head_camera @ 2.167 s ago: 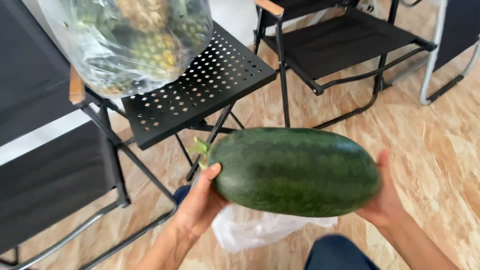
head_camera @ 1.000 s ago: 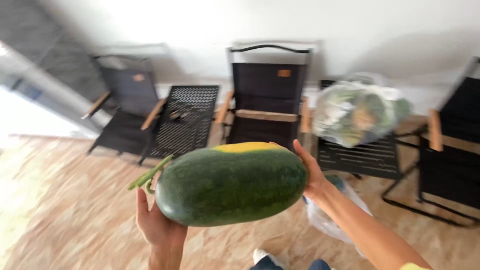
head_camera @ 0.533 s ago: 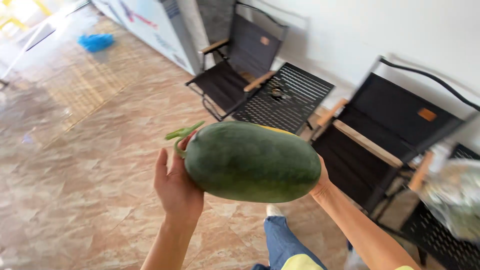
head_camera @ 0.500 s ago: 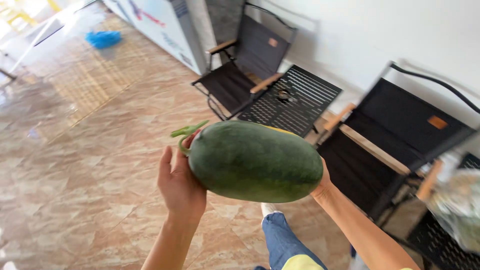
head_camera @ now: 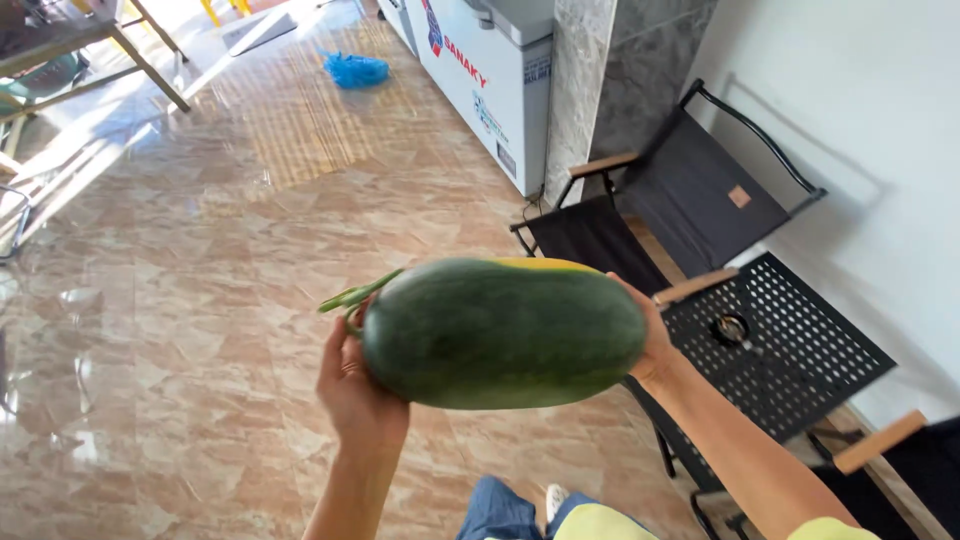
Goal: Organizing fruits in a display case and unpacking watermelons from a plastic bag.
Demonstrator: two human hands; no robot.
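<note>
Green watermelon (head_camera: 503, 333) endwise between both hands' fingers (head_camera: 338, 345).

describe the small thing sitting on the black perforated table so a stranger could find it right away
Start at the white wall on the right, where black folding chairs stand. Between them is a black perforated metal table. On it, toward the side nearest the watermelon, lies a small round dark object, the only thing on the tabletop.
</note>
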